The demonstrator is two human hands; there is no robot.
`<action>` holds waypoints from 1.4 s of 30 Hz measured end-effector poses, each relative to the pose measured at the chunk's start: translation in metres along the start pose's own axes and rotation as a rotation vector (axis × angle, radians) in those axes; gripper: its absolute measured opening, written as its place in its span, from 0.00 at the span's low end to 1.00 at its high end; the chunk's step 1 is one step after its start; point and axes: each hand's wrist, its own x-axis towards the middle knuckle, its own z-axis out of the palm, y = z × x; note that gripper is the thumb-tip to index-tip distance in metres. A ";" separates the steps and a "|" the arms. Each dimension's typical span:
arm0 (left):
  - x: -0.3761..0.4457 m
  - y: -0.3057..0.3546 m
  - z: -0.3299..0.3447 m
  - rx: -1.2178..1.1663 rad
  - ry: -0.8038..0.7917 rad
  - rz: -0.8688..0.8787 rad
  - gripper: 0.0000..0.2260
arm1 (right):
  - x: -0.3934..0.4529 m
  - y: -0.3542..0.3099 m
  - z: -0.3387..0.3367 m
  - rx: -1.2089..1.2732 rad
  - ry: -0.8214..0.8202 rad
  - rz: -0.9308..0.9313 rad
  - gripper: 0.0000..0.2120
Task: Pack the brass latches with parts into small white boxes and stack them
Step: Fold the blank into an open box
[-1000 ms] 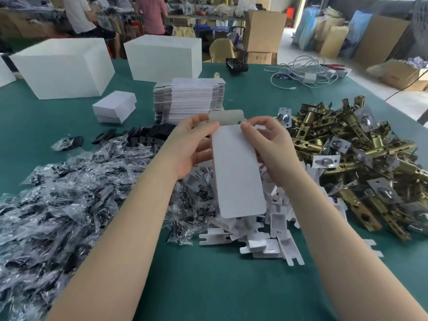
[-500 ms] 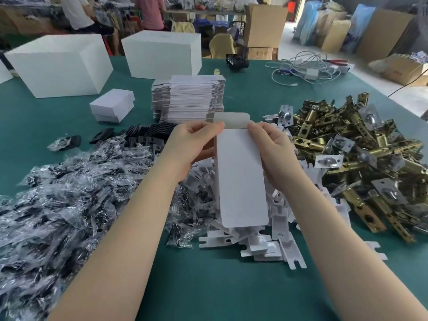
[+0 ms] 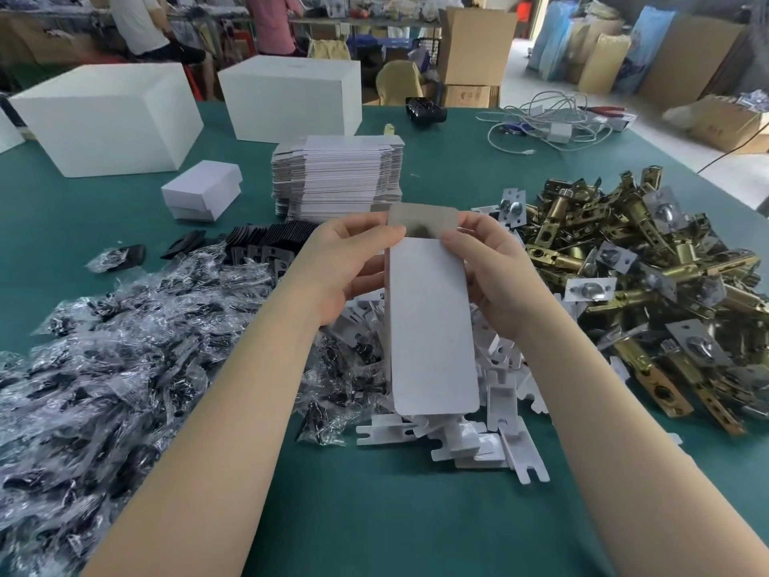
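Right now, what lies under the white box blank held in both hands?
Under the box blank, white card inserts show at its lower edge and sides, with bagged parts beside its left edge. Whatever lies directly beneath its panel is covered.

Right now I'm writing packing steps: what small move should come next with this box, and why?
Probably fold the end flap shut: both the left hand and right hand hold the small white box at that end, flap standing open.
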 end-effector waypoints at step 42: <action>-0.010 0.008 -0.002 0.181 -0.187 0.032 0.05 | -0.009 -0.011 -0.002 -0.180 -0.085 -0.117 0.04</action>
